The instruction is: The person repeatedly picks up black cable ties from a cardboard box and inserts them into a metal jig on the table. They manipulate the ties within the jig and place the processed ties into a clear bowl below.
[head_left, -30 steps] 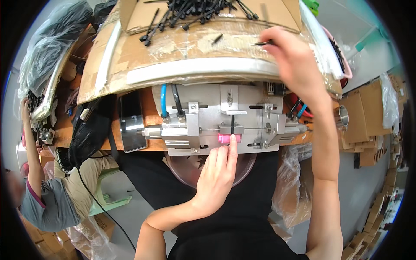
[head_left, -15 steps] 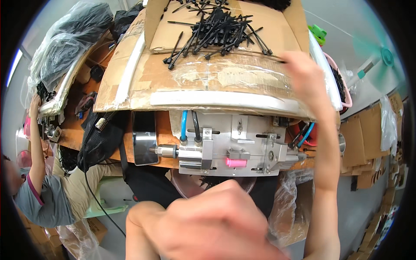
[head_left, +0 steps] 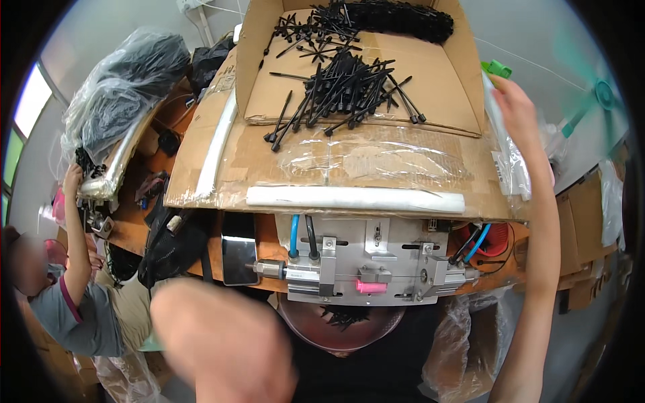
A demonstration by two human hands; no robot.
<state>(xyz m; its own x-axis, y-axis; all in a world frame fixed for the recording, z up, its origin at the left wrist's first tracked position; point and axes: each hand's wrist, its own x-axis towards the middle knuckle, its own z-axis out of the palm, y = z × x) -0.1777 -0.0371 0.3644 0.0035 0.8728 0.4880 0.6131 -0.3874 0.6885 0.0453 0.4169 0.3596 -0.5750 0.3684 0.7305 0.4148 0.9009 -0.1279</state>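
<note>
Right hand (head_left: 517, 107): raised to the bright green plastic object (head_left: 497, 68), contact unclear; whether anything was grasped could not be told.
Left hand (head_left: 222, 336): blurred, drawn back from the machine toward the body; its grip could not be told.
Slender black plastic pieces (head_left: 346, 84): heaped on brown cardboard (head_left: 390, 161), left of the right hand.
Silver metal fixture (head_left: 353, 252): set between the hands, no black piece seen across its middle any longer.
Pink cylinder (head_left: 371, 287): left untouched on the fixture, beyond the left hand.
Machine work: judged to be paused, its middle having been vacated.
</note>
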